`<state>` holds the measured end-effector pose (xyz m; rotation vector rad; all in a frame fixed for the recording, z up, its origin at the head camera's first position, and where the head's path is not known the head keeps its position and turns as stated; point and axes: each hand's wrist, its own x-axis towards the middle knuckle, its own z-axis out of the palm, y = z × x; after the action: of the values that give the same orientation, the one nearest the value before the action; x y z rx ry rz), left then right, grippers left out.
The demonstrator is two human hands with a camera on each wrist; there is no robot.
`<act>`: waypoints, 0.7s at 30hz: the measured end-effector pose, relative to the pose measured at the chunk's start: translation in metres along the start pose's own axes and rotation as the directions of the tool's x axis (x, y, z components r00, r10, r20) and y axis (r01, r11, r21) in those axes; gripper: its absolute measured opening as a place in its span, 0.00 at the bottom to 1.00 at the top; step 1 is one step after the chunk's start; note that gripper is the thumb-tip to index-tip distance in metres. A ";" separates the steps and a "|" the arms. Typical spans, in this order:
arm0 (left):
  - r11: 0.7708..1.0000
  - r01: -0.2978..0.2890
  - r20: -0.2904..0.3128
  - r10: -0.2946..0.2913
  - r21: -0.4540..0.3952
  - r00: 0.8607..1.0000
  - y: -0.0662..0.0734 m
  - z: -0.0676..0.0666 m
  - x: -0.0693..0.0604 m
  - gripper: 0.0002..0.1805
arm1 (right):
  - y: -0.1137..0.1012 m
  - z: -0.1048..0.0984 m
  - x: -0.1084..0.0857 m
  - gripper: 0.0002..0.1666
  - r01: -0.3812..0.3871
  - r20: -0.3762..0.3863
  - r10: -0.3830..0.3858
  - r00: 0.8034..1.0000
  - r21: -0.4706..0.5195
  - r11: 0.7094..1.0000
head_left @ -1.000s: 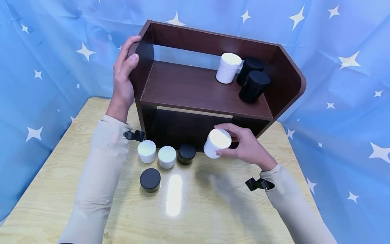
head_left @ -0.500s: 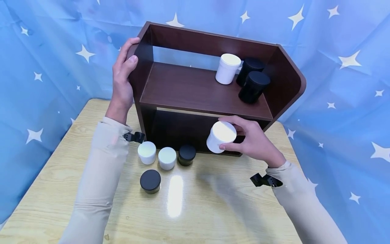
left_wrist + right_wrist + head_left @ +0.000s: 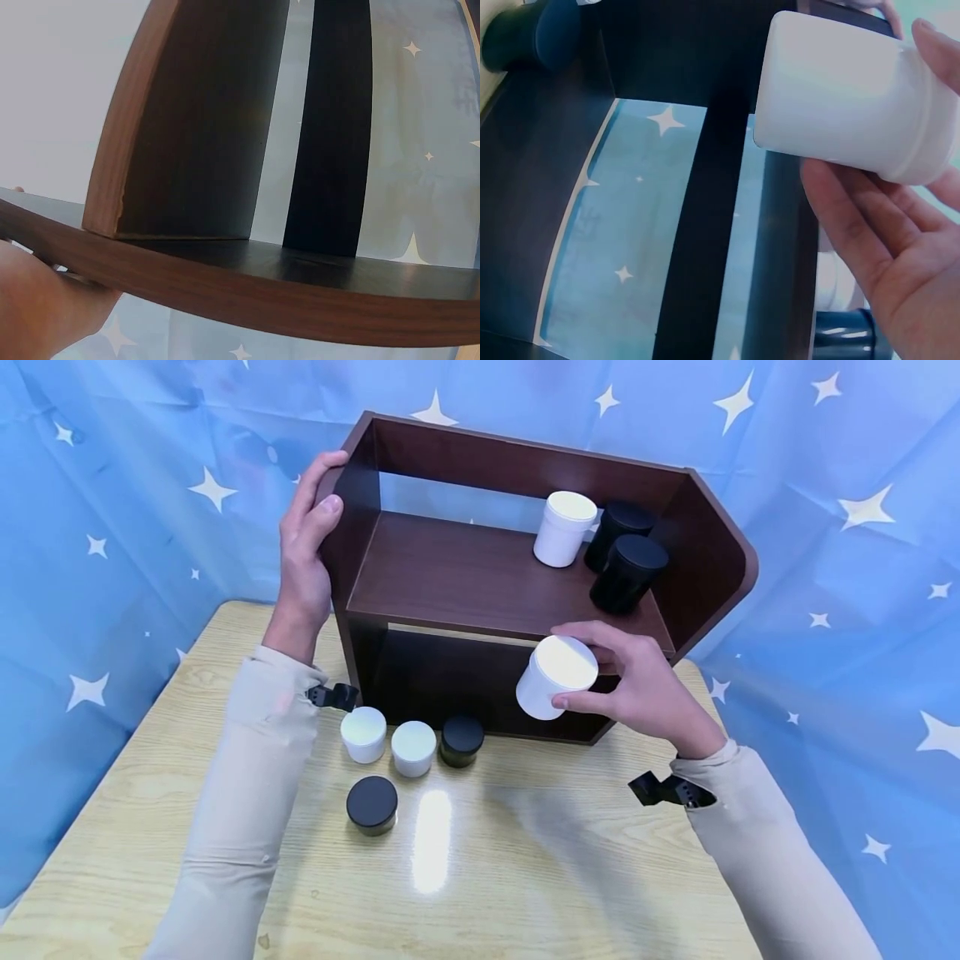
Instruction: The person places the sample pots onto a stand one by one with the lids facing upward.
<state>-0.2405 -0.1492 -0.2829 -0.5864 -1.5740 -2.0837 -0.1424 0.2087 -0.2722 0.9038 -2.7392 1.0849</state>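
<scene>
My right hand pinches a white lidded jar between thumb and fingers, holding it in the air before the shelf's lower opening. Its smooth side faces the right wrist camera, where the same jar looks tilted. On the left, my left hand grips the side panel of a dark brown two-tier shelf; some of its fingers are hidden behind the panel. On the upper tier a tall white jar stands beside a black jar, with another black jar in front.
Before the shelf, two short white jars and a short black jar stand in a row on the wooden table. Another short black jar sits nearer. A blue star-patterned curtain surrounds the table.
My right hand has lifted the white jar upward and a little to the right, toward the upper tier's front edge. The left hand stays on the side panel.
</scene>
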 end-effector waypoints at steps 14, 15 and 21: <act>1.000 0.017 0.004 -0.017 -0.006 1.000 -0.002 0.000 -0.004 0.25 | -0.014 -0.011 0.008 0.37 -0.046 -0.124 0.046 0.991 0.005 0.999; 1.000 0.016 0.003 -0.016 -0.009 1.000 -0.002 0.000 -0.004 0.25 | -0.014 -0.010 0.009 0.37 -0.046 -0.135 0.047 0.990 0.009 0.999; 1.000 0.007 0.008 -0.007 0.000 1.000 0.001 -0.001 0.000 0.25 | -0.014 -0.007 0.016 0.36 -0.026 -0.235 0.011 0.972 -0.058 0.998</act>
<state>-0.2401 -0.1508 -0.2822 -0.5909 -1.5830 -2.0893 -0.1489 0.1970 -0.2539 0.6938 -2.5756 1.0319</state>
